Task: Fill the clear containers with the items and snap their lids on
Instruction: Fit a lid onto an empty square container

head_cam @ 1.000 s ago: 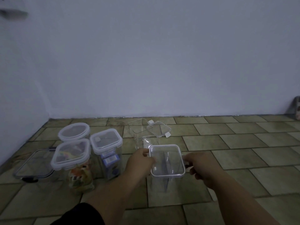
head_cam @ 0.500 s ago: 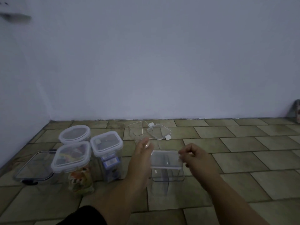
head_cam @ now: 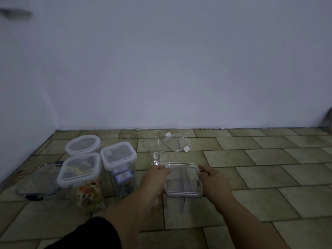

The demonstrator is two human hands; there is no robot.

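A clear square container [head_cam: 183, 198] stands on the tiled floor in front of me with its clear lid [head_cam: 183, 178] lying on top. My left hand [head_cam: 154, 182] grips the lid's left edge and my right hand [head_cam: 214, 182] holds its right edge. Behind it stands another clear container [head_cam: 156, 150], open, with a loose clear lid [head_cam: 177, 144] leaning on its rim. To the left stand three lidded containers: a round one [head_cam: 82, 145], a square one with a blue packet [head_cam: 118, 157] and a square one with colourful items [head_cam: 79, 170].
A low flat container with a dark-clipped lid [head_cam: 38, 182] sits at the far left. The wall [head_cam: 161, 69] runs close behind the containers. Bare floor tiles [head_cam: 269, 168] stretch to the right.
The lid was tilted up off the container half a second ago; now it lies flat on the rim again, with both hands at its sides.
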